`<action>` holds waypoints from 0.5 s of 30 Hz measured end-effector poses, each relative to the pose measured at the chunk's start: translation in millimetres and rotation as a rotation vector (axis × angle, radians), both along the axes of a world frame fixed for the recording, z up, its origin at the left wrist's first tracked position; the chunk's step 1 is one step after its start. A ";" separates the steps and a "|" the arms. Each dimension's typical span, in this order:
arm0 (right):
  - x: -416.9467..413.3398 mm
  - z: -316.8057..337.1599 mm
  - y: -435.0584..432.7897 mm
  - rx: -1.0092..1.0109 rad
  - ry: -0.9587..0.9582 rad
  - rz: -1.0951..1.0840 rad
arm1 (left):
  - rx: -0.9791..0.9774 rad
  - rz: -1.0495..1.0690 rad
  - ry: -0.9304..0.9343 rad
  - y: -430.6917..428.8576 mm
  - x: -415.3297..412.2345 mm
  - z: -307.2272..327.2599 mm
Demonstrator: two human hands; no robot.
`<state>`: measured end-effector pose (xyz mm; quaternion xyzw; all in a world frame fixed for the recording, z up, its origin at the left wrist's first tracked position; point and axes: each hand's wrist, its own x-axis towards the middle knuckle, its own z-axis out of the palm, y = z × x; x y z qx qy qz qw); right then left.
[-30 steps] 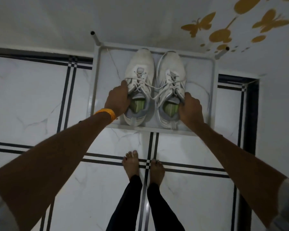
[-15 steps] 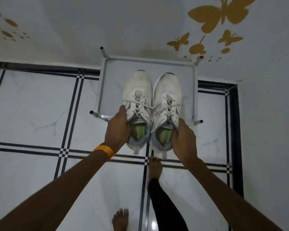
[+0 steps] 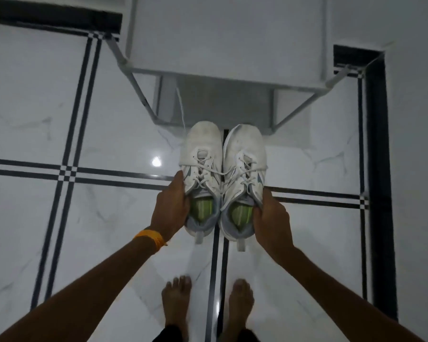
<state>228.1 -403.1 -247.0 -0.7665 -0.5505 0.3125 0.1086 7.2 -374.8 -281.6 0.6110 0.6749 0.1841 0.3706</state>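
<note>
Two white sneakers with green insoles are held side by side above the floor, toes pointing away from me. My left hand [image 3: 171, 206], with an orange band at the wrist, grips the outer collar of the left sneaker [image 3: 201, 164]. My right hand [image 3: 272, 218] grips the outer collar of the right sneaker [image 3: 245, 164]. The shoes are in front of a white metal shoe rack [image 3: 223, 72], whose shelves show nothing on them. One lace trails up from the left shoe toward the rack.
The floor is white marble tile [image 3: 35, 107] with black stripe borders. My bare feet [image 3: 176, 302] stand below the shoes. A white wall rises on the right, edged by a black skirting strip [image 3: 378, 169].
The sneakers were lifted off the rack's top shelf and pulled back toward me. They are now held clear of the rack over the floor, and I have stepped back.
</note>
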 end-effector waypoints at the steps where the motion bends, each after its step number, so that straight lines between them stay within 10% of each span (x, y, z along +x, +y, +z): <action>1: 2.4 -27.5 -6.2 -0.012 -0.007 0.014 | 0.001 -0.009 0.009 -6.4 3.9 -26.3; 15: 27.0 -264.2 -8.0 0.094 -0.012 0.176 | 0.210 -0.101 0.058 -11.1 4.0 -259.0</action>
